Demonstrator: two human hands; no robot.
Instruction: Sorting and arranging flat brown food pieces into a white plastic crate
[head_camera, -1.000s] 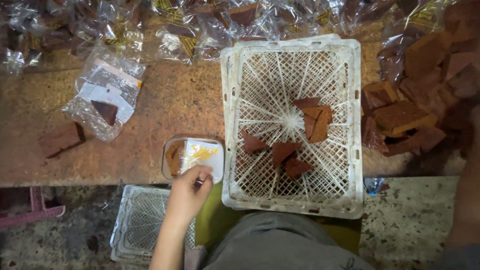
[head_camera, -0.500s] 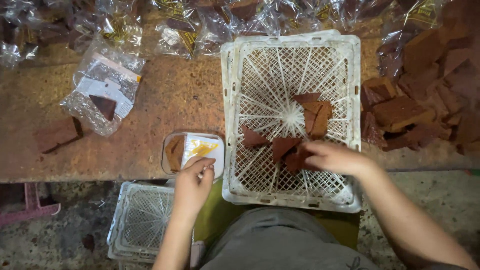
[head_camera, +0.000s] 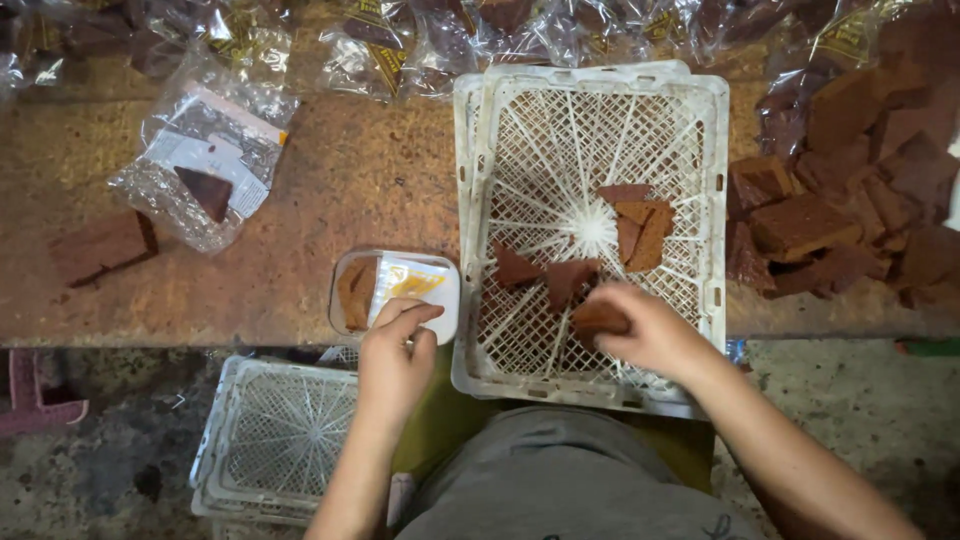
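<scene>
The brown counter (head_camera: 330, 200) carries a white lattice crate (head_camera: 700, 210) at its near edge, overhanging toward the person. Right of the crate lies a heap of brown cake slabs (head_camera: 840, 210); more pieces (head_camera: 635, 225) lie inside the crate. Just left of the crate sits a small clear tray (head_camera: 440, 300) holding one brown slice. The right hand (head_camera: 650, 330), inside the crate, grasps a brown piece (head_camera: 598, 318). The left hand (head_camera: 395, 355) pinches the tray's near edge.
</scene>
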